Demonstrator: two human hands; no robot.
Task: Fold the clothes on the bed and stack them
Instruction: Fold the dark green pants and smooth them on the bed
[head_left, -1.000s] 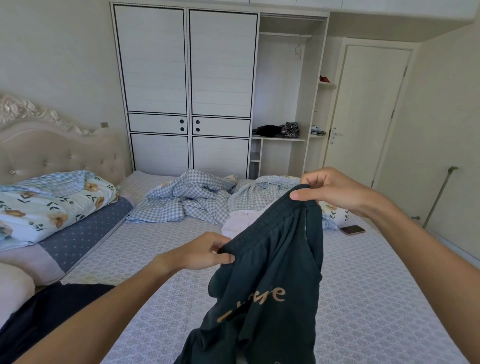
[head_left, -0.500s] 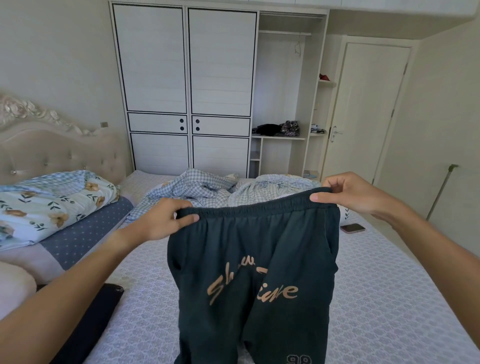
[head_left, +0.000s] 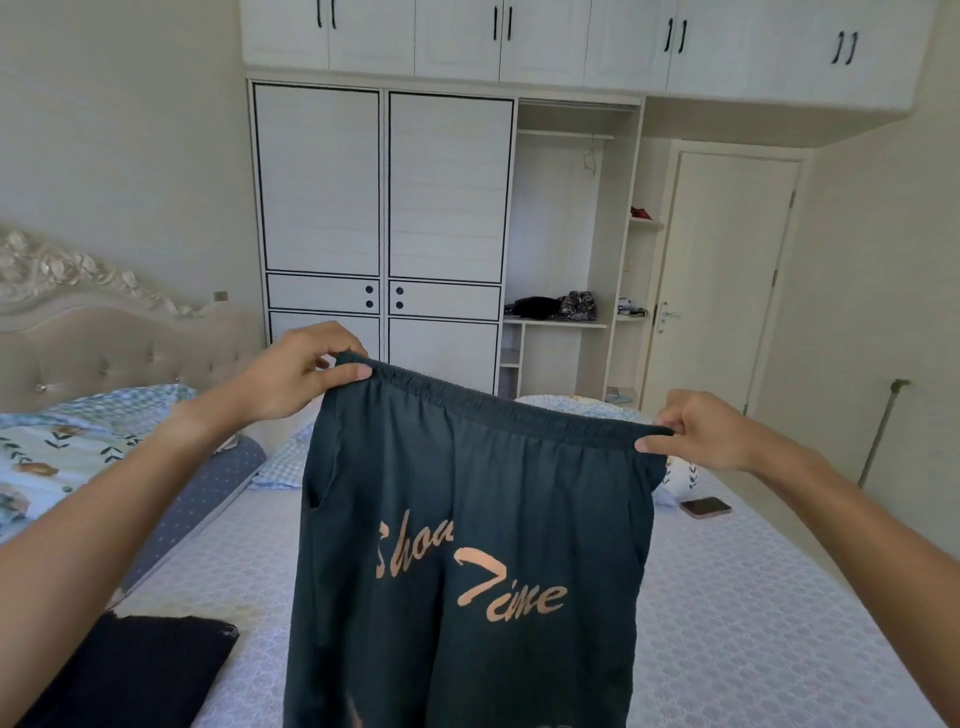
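Dark green shorts (head_left: 467, 519) with orange lettering hang spread out in the air above the bed (head_left: 753, 597). My left hand (head_left: 296, 374) pinches the left end of the elastic waistband, held a little higher. My right hand (head_left: 711, 436) pinches the right end. A folded black garment (head_left: 135, 670) lies flat on the bed at the lower left. A strip of blue checked cloth (head_left: 280, 462) shows on the bed behind the shorts; the rest of what lies there is hidden.
A phone (head_left: 705, 506) lies on the bed at the right. Floral pillows and a quilt (head_left: 57, 457) sit by the padded headboard (head_left: 104, 332) on the left. A white wardrobe (head_left: 384, 208) and a closed door (head_left: 722, 280) stand beyond the bed.
Both hands have lifted the shorts higher and stretched the waistband wider, so the lettering shows fully. The view has tilted upward.
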